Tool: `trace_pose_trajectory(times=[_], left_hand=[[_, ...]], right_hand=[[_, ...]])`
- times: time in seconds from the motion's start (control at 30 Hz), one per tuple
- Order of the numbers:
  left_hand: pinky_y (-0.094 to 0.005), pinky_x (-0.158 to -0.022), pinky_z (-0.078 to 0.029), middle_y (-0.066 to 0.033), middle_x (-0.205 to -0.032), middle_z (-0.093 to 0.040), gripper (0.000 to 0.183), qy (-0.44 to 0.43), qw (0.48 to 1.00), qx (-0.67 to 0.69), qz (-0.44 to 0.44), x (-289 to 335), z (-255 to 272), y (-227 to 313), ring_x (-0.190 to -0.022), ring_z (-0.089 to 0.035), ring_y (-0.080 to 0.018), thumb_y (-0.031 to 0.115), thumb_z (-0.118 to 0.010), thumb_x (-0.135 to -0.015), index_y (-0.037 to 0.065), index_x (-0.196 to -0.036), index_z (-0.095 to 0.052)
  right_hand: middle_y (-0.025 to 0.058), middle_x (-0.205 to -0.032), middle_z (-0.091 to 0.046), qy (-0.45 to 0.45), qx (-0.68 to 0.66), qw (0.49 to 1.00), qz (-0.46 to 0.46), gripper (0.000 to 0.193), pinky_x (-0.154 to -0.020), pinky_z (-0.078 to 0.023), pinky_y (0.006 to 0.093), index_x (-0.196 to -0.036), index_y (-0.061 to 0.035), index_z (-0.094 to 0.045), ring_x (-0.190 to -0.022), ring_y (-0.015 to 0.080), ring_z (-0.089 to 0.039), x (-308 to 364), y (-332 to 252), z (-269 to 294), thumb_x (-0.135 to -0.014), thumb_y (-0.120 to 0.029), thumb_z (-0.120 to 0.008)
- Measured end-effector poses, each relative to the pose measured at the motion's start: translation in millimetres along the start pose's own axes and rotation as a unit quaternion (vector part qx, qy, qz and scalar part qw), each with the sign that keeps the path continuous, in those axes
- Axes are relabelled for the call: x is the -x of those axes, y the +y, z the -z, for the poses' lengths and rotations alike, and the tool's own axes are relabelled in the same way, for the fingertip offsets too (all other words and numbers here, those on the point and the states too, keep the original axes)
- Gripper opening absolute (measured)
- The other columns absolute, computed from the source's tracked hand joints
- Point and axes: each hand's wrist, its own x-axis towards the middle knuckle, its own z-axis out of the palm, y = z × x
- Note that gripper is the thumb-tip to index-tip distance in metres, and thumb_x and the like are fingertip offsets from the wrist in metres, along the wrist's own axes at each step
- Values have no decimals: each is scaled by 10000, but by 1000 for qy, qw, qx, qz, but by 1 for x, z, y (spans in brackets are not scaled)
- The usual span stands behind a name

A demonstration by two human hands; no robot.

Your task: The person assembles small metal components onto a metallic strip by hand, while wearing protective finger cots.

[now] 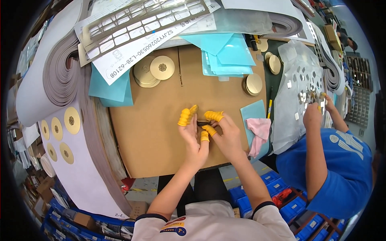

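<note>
Both hands meet above the brown cardboard sheet [157, 128], with ribbed yellow finger covers on thumbs and fingers. My right hand [228, 136] pinches a small, thin dark piece [204, 123] between thumb and finger; its kind cannot be made out. My left hand [192, 138] is closed on the other side, its fingers curled around something mostly hidden, seen edge-on. Beyond the hands lie a loose pile of gold discs [143, 74], the top one [162, 67] with a dark patterned centre, and a smaller stack of plain gold discs [253, 84].
Gold discs [72, 120] with patterned centres lie in rows on white sheeting at left. Light-blue sheets [229, 60] sit at the back. A pink cloth [258, 134] rests on another blue sheet at right. A co-worker in blue [333, 168] handles small shiny pieces nearby.
</note>
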Motion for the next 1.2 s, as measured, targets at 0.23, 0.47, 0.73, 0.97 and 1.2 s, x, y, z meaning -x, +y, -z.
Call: trace_pose_trajectory(times=[0.23,0.47,0.73,0.97,1.2], left_hand=[[-496,-1149,-91,-239,-1460,-179,698,0,999,10,-30,-2,0,-4,-1408,-165,-356,-86,-387,-797,21,-1401,-53],[-486,-1149,-121,-237,-1445,-190,707,-8,999,-5,-31,-6,6,-3,-1403,-172,-365,-90,-377,-792,23,-1403,-40],[-482,-1149,-142,-209,-1445,-182,732,-35,999,8,23,-1,8,7,-1402,-177,-359,-120,-360,-772,45,-1407,-35],[-483,-1132,-199,-213,-1403,-273,682,-4,999,-48,11,-8,8,3,-1360,-282,-363,-121,-357,-772,38,-1387,-108],[-443,-1077,-299,-231,-1350,-382,562,-22,996,-87,5,-2,1,-3,-1285,-408,-365,-77,-425,-803,-49,-1330,-232]], right_hand=[[119,-931,-562,15,-55,998,-35,284,-686,-529,312,-1039,3,-583,-807,234,-620,0,0,-2,-766,51,-645],[130,-902,-594,44,66,995,53,228,-685,-500,355,-935,-5,-633,-808,317,-599,-2,11,-6,-714,38,-674],[122,-857,-609,54,66,995,45,192,-671,-488,341,-902,-15,-648,-793,295,-602,-1,6,-1,-718,19,-687],[90,-835,-628,120,76,986,-83,195,-653,-471,307,-935,-32,-657,-749,206,-588,-12,28,50,-748,-31,-712],[95,-916,-590,95,97,986,-94,195,-701,-479,366,-950,-44,-634,-854,269,-590,-20,28,58,-762,-61,-681]])
